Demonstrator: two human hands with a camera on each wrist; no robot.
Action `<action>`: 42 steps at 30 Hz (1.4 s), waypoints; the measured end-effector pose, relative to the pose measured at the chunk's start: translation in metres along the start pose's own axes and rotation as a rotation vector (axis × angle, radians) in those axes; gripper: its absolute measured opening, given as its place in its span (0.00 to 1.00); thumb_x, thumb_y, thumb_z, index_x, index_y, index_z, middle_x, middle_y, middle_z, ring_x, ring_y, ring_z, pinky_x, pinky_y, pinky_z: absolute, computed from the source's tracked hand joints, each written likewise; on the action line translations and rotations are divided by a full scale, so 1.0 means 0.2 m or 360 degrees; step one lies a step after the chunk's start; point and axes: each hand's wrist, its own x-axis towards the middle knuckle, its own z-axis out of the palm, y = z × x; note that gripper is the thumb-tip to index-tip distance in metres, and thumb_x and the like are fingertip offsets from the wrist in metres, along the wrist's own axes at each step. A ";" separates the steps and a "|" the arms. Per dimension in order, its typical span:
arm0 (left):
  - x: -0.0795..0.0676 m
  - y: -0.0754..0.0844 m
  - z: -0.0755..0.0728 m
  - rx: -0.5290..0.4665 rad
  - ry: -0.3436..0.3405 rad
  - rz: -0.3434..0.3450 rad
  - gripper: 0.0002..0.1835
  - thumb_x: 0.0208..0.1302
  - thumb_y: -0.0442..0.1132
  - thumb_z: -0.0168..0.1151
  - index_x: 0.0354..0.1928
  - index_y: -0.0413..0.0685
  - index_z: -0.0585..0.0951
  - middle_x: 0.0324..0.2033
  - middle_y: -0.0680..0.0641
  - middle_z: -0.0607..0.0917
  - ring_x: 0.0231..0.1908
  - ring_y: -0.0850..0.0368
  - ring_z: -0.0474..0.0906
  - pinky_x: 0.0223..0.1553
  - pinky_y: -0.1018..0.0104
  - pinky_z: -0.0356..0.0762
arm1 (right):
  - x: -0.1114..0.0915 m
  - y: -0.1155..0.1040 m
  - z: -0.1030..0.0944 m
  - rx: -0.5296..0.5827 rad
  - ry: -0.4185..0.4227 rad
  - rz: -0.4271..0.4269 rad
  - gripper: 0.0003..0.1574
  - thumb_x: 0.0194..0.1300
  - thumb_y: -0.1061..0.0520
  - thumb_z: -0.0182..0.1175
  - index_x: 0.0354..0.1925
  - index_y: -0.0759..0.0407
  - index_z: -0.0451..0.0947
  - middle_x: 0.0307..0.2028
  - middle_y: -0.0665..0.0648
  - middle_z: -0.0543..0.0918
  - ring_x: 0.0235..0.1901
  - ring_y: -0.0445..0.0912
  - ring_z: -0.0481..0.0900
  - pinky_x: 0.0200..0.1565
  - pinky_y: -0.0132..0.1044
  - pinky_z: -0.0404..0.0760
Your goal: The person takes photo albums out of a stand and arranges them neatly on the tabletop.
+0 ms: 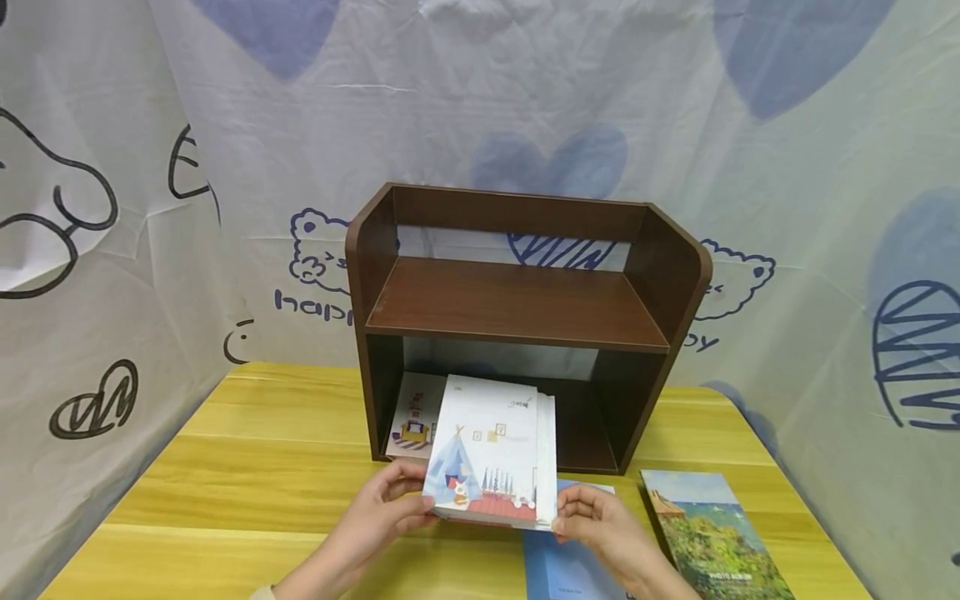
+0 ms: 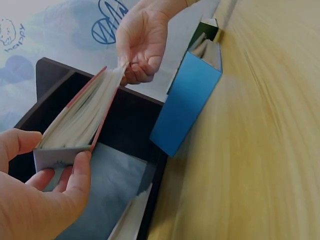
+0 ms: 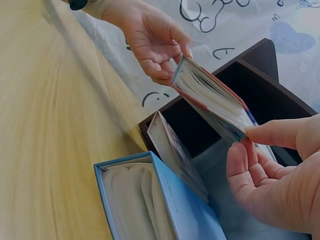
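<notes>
A thick white photo album (image 1: 487,450) with a blue tent drawn on its cover is held up at the mouth of the shelf's lower compartment. My left hand (image 1: 386,507) grips its near left corner; in the left wrist view the thumb and fingers pinch the grey spine (image 2: 60,156). My right hand (image 1: 603,529) pinches the near right corner, thumb against fingers, as the right wrist view also shows. Page edges (image 3: 210,92) face the wrist cameras. Behind it, a similar album (image 1: 414,417) lies at the left of the lower compartment, partly covered.
The dark brown two-tier shelf (image 1: 517,300) stands on the yellow wood-grain table (image 1: 285,433). A blue album (image 1: 562,571) lies below my right hand, partly hidden. Further right lies a photo album with a landscape cover (image 1: 716,533). A printed cloth (image 1: 450,92) hangs behind.
</notes>
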 end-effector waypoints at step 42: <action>-0.02 -0.04 -0.20 -0.0104 -0.0322 -0.0102 0.45 0.58 0.28 0.56 0.73 0.29 0.44 0.53 0.45 0.75 0.48 0.55 0.79 0.49 0.65 0.81 | 0.00 0.03 0.10 -0.0030 -0.0187 0.0017 0.09 0.64 0.63 0.60 0.42 0.59 0.72 0.34 0.48 0.78 0.34 0.38 0.79 0.42 0.33 0.82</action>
